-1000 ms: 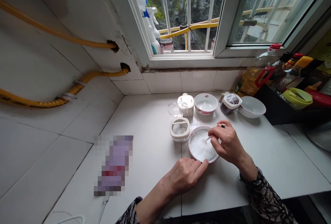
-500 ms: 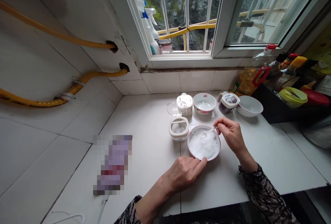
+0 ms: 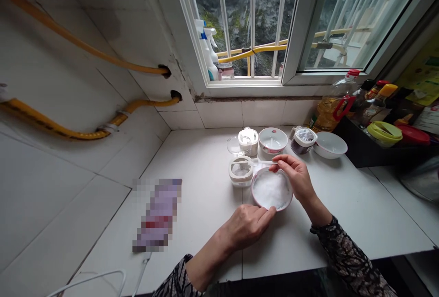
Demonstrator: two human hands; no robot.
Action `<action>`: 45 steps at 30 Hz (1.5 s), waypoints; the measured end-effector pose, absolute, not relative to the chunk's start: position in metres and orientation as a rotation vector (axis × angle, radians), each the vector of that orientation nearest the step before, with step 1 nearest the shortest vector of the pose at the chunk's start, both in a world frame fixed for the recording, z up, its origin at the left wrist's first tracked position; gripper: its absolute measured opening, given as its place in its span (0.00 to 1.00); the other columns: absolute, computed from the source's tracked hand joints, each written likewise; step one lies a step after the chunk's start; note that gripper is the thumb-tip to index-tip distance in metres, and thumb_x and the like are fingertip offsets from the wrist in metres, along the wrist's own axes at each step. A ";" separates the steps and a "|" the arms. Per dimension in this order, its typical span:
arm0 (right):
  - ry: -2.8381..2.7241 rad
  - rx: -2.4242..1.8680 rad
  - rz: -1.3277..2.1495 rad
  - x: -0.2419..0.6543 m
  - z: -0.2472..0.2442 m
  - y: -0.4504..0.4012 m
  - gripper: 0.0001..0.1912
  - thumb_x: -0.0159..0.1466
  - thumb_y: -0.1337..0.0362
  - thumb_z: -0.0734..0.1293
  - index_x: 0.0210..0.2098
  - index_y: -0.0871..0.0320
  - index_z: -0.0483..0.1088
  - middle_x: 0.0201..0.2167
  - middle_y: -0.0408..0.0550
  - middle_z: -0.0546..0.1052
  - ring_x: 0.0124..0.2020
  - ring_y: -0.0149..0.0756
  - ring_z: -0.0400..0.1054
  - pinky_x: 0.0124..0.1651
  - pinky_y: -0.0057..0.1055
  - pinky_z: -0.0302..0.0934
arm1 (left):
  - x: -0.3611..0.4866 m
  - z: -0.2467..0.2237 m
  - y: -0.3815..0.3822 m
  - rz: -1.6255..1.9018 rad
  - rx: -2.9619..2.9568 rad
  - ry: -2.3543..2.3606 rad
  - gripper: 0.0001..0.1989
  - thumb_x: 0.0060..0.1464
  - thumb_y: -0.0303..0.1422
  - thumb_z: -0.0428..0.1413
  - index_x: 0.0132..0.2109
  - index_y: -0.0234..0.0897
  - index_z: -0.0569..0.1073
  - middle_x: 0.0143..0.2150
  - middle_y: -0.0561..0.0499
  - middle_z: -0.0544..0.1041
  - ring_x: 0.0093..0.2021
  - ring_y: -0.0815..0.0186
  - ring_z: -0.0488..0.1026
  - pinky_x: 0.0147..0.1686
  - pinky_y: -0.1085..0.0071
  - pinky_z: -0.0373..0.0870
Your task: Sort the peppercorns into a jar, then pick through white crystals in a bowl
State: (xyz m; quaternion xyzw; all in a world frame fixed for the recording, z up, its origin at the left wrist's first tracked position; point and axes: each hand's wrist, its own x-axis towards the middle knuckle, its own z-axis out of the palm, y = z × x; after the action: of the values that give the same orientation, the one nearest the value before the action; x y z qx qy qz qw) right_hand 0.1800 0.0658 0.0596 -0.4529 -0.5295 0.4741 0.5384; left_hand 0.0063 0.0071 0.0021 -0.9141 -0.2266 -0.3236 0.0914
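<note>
A bowl (image 3: 254, 193) of white granules (image 3: 272, 188) sits on the counter, its rim edged in pink. My left hand (image 3: 248, 226) grips the near side of that bowl, thumb and finger at the rim. Above the bowl's far edge, my right hand (image 3: 295, 176) pinches the handle of a small white spoon (image 3: 254, 162). The spoon's bowl end points left, at the edge of an open-lidded seasoning jar (image 3: 240, 178). Whether the spoon touches the jar I cannot tell. The jar's clear lid (image 3: 239, 145) stands raised behind it.
Behind stand a white lidded jar (image 3: 252, 136), a flowered bowl (image 3: 273, 140), a dark-filled jar (image 3: 303, 140) and a plain white bowl (image 3: 330, 145). An oil bottle (image 3: 325, 112) and a black rack of condiments (image 3: 356, 139) are at right. A blurred purple item (image 3: 159, 217) with a white cable lies left.
My right hand has lifted the spoon out of the white granules and moved it left, toward the open jar. My left hand stays on the bowl. The camera view has shifted slightly.
</note>
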 end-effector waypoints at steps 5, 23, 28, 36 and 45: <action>-1.648 -1.000 0.651 0.164 0.054 0.059 0.08 0.67 0.63 0.61 0.41 0.56 0.72 0.32 0.48 0.81 0.36 0.39 0.74 0.45 0.40 0.66 | 0.007 0.000 0.008 -0.983 -2.708 -0.669 0.11 0.64 0.21 0.44 0.43 0.29 0.70 0.22 0.55 0.69 0.19 0.72 0.66 0.16 0.77 0.63; -1.945 -0.995 0.007 0.209 0.059 0.062 0.11 0.61 0.70 0.58 0.28 0.53 0.70 0.21 0.42 0.74 0.26 0.37 0.65 0.45 0.40 0.61 | 0.006 0.001 0.007 -0.977 -2.683 -0.671 0.12 0.63 0.21 0.43 0.44 0.30 0.70 0.21 0.56 0.70 0.18 0.73 0.66 0.16 0.76 0.60; -2.096 -0.954 -0.003 0.210 0.054 0.065 0.11 0.61 0.72 0.58 0.29 0.55 0.69 0.23 0.42 0.75 0.24 0.34 0.62 0.48 0.40 0.57 | 0.006 0.000 0.007 -1.009 -2.670 -0.670 0.11 0.65 0.23 0.43 0.45 0.30 0.70 0.21 0.56 0.69 0.17 0.72 0.65 0.16 0.76 0.58; -1.781 -1.274 0.426 0.206 0.043 0.071 0.11 0.57 0.67 0.57 0.23 0.55 0.69 0.18 0.42 0.72 0.25 0.36 0.65 0.38 0.35 0.58 | 0.005 0.001 0.007 -1.008 -2.701 -0.646 0.11 0.65 0.23 0.43 0.46 0.29 0.69 0.22 0.55 0.71 0.18 0.70 0.67 0.17 0.74 0.59; -1.294 -1.286 0.930 0.209 0.041 0.080 0.09 0.48 0.63 0.59 0.18 0.56 0.69 0.11 0.39 0.66 0.17 0.30 0.59 0.26 0.28 0.54 | 0.005 0.000 0.008 -1.007 -2.693 -0.636 0.11 0.66 0.23 0.42 0.46 0.31 0.68 0.21 0.57 0.69 0.17 0.73 0.64 0.18 0.76 0.56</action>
State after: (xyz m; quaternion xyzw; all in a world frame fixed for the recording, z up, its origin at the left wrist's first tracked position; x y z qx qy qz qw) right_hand 0.2093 0.0804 0.0411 -0.5363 -0.5399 0.3878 0.5200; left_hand 0.0054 0.0082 -0.0002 -0.9101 -0.2148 -0.3404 0.0983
